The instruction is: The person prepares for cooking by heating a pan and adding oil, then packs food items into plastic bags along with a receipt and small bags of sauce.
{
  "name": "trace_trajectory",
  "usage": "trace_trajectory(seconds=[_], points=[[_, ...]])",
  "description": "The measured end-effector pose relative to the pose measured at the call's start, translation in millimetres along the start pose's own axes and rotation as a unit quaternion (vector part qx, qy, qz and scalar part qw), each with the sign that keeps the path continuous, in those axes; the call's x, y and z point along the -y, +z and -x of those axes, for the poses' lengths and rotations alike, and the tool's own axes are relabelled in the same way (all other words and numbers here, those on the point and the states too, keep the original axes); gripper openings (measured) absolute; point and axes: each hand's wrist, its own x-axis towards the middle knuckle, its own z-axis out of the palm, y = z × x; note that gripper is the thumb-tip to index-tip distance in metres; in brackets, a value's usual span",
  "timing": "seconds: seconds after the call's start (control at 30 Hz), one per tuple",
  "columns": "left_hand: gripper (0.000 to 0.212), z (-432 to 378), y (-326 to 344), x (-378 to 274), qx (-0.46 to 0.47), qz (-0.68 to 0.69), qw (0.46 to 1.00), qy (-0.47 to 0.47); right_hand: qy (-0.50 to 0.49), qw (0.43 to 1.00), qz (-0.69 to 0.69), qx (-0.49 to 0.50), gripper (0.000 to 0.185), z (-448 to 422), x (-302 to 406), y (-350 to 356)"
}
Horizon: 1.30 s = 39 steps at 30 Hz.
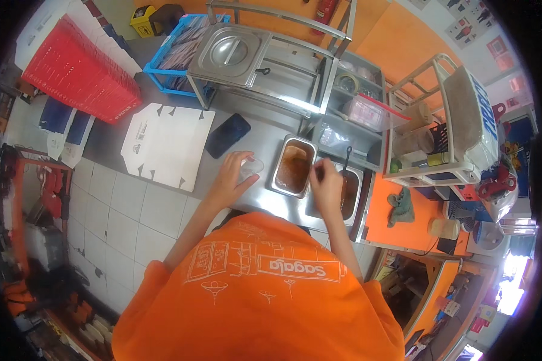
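My left hand [231,180] holds a small clear plastic cup [252,168] between thumb and fingers, above the front of the steel counter [259,194]. To its right stands a rectangular steel pan [275,182] with brown sauce [293,169] in it. At that pan's right rim my right hand [329,185] has its fingers closed on what looks like a dark handle, mostly hidden by the fingers. Partly behind this hand is a second steel pan [356,212] of dark sauce, with a black-handled utensil [347,158] standing in it.
A dark phone [228,135] and a flat white carton blank [167,144] lie left of my hands. Behind them are a steel rack [293,104] bearing a lidded pan [228,52] and a blue basket [162,72]. Red cartons [81,67] are stacked left; a plastic shelf [454,173] stands right.
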Motion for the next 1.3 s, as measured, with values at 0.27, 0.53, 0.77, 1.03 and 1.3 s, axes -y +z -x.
trace_trajectory(seconds=[0.27, 0.53, 0.77, 1.03, 1.3], points=[[0.054, -8, -7, -12, -0.004, 0.011, 1.000, 0.018, -0.024, 0.988, -0.137, -0.074, 0.016, -41, -46, 64], [0.061, 4, -7, 0, -0.039, 0.052, 0.998, -0.005, -0.014, 0.986, -0.126, 0.109, 0.032, 22, -79, 39], [0.060, 0, -14, -2, -0.039, 0.014, 0.999, -0.011, 0.069, 0.938, -0.312, 0.131, 0.030, 45, -49, -4], [0.064, -7, -16, -10, -0.034, 0.002, 0.999, 0.016, -0.037, 0.978, -0.126, 0.163, 0.013, 48, -52, 10], [0.060, -4, -16, -8, -0.020, -0.010, 0.999, 0.026, -0.092, 0.982, -0.146, 0.080, 0.013, 0, -70, 36]])
